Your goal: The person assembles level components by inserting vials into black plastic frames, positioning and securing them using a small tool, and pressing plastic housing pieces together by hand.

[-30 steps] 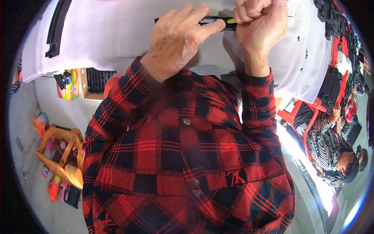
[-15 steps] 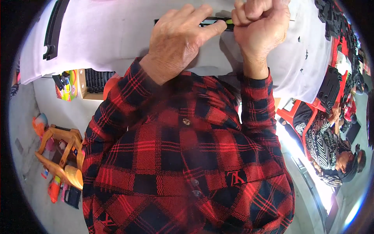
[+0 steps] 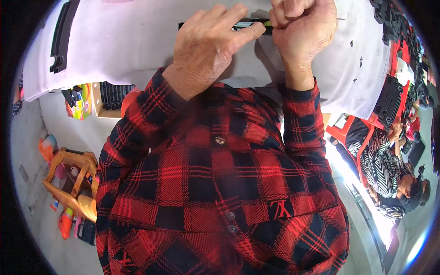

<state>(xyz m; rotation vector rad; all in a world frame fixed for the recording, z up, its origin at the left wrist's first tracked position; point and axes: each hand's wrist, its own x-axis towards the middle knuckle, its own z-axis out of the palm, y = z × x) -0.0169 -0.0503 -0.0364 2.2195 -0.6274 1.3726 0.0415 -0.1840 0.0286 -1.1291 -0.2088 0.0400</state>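
On the cloth-covered table, a long black plastic strip (image 3: 250, 25) lies crosswise under my hands. My left hand (image 3: 206, 48) holds it down, thumb along the near side and fingers stretched over the far side; the palm hides its left part. Beside it, my right hand (image 3: 303, 36) is closed in a fist around a slim tool with a yellow-green part (image 3: 267, 23), which shows at the strip's right end. A thin dark tip juts out past the other side of that fist. Most of the tool is hidden inside the fingers, so its kind cannot be made out.
Another long black strip (image 3: 63, 36) lies at the table's left, and small black bits (image 3: 360, 61) at the right. Below the left edge are a box of black parts (image 3: 114, 96) and a wooden stool (image 3: 73, 183). At right, a person (image 3: 380, 169) sits near red chairs (image 3: 341, 130) and piled black parts.
Both hands and the strip have shifted very slightly to the left. The grips look the same.
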